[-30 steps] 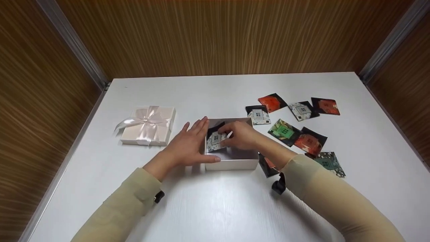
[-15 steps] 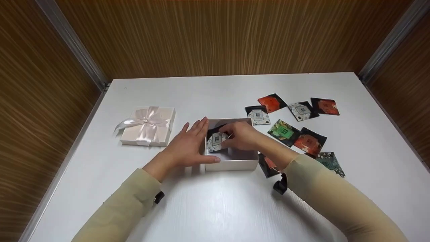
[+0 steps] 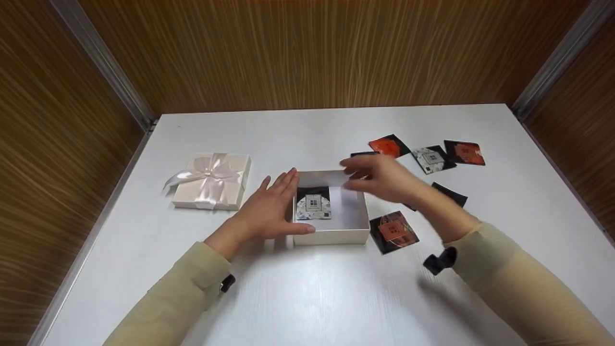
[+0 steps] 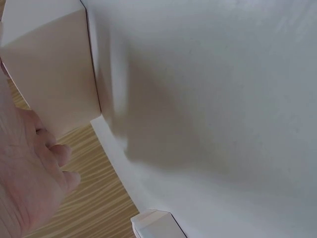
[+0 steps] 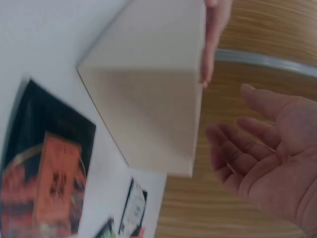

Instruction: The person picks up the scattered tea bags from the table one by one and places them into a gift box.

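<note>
A white open box (image 3: 331, 236) stands mid-table. Inside it, against the left wall, lies a black-and-white sachet (image 3: 313, 203), flat with its label up. My left hand (image 3: 269, 209) rests along the box's left side, fingers straight and spread, the thumb over the front edge. Above the box's right rear corner is my right hand (image 3: 384, 179), its fingers loosely bent and nothing between them. The right wrist view shows that hand (image 5: 267, 153) beside the box wall (image 5: 143, 114). A red-and-black sachet (image 3: 395, 231) lies just right of the box.
A pale lid with a ribbon bow (image 3: 211, 180) lies at the left. Right of the box, several sachets are spread out, among them an orange one (image 3: 388, 145), a white one (image 3: 434, 158) and a red one (image 3: 465, 152). My right hand and forearm cover others.
My right hand has let go of the black-and-white sachet and moved up and right out of the box. That sachet now lies flat and squarer to the wall. My left hand stays put.
</note>
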Action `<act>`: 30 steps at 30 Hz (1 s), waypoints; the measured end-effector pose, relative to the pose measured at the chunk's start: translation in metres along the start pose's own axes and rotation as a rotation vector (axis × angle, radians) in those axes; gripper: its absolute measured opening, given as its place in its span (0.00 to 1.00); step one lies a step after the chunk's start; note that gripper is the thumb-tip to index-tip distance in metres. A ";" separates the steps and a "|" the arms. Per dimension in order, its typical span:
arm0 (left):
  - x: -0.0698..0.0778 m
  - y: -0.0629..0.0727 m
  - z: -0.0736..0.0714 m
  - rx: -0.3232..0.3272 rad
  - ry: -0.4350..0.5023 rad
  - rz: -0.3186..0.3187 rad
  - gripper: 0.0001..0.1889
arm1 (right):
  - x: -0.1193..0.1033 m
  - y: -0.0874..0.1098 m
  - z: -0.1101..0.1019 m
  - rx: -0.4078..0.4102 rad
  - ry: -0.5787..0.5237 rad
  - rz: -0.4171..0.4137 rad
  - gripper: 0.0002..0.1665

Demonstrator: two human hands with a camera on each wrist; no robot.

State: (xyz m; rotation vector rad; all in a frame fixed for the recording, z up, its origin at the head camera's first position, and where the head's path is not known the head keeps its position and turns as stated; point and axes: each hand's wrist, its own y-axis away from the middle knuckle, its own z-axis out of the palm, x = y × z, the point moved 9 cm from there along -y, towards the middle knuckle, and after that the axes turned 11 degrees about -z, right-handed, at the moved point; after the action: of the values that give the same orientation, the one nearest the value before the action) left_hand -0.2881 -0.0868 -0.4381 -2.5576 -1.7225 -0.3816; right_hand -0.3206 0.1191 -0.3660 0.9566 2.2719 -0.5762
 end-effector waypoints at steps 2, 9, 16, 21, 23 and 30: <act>0.001 -0.001 0.001 -0.003 0.000 0.003 0.71 | 0.007 0.012 -0.019 0.035 -0.009 0.004 0.30; 0.000 -0.003 0.002 -0.010 -0.005 -0.011 0.71 | 0.044 0.069 -0.077 0.110 0.064 0.071 0.29; 0.000 0.001 0.001 -0.006 0.003 -0.005 0.71 | 0.088 0.129 -0.110 0.164 0.057 0.176 0.29; -0.004 0.003 0.002 -0.007 0.005 -0.024 0.71 | 0.118 0.157 -0.117 0.168 0.020 0.231 0.32; -0.005 0.003 0.002 -0.011 0.004 -0.031 0.72 | 0.128 0.167 -0.117 0.155 0.005 0.245 0.33; -0.001 0.001 0.002 -0.013 0.005 -0.015 0.72 | 0.161 0.199 -0.106 0.041 0.019 0.353 0.32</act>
State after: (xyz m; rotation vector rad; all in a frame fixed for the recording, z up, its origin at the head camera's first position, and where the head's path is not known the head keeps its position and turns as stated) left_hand -0.2873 -0.0879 -0.4402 -2.5521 -1.7444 -0.4002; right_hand -0.2996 0.3880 -0.4280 1.3497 2.0457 -0.4609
